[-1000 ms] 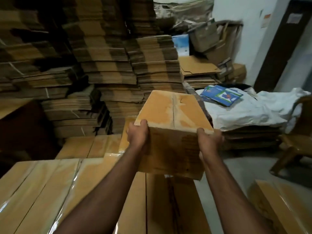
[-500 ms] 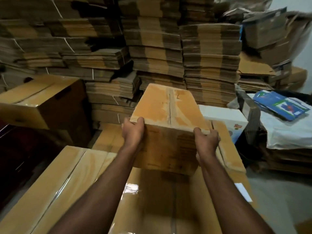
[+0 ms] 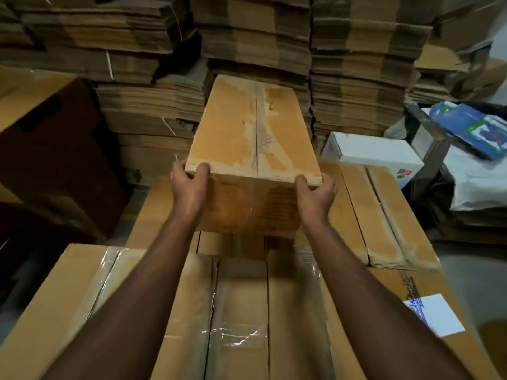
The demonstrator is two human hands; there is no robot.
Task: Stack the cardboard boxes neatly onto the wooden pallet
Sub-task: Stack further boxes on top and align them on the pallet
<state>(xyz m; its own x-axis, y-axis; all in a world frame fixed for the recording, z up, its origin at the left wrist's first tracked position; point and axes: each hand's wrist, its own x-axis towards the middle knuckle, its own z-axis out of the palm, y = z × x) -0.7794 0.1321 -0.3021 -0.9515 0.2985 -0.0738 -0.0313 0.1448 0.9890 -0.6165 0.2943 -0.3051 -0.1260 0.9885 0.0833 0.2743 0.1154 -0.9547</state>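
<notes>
I hold a long brown cardboard box out in front of me, end toward me, its taped top seam showing. My left hand grips its near left top corner, thumb on top. My right hand grips the near right corner the same way. The box hangs just above a layer of stacked cardboard boxes with shiny tape, which fills the lower view. More long boxes lie side by side to the right of the held one. No wooden pallet shows; the boxes hide whatever is beneath.
Tall piles of flattened cardboard wall off the back. A large dark brown box stands at the left. A white carton sits right of the held box, with blue packets on white sheeting beyond. Bare floor shows at right.
The view has swung left and dipped down over the stack. The held box has moved farther forward over the stacked layer, both hands keeping the same grip on its near corners.
</notes>
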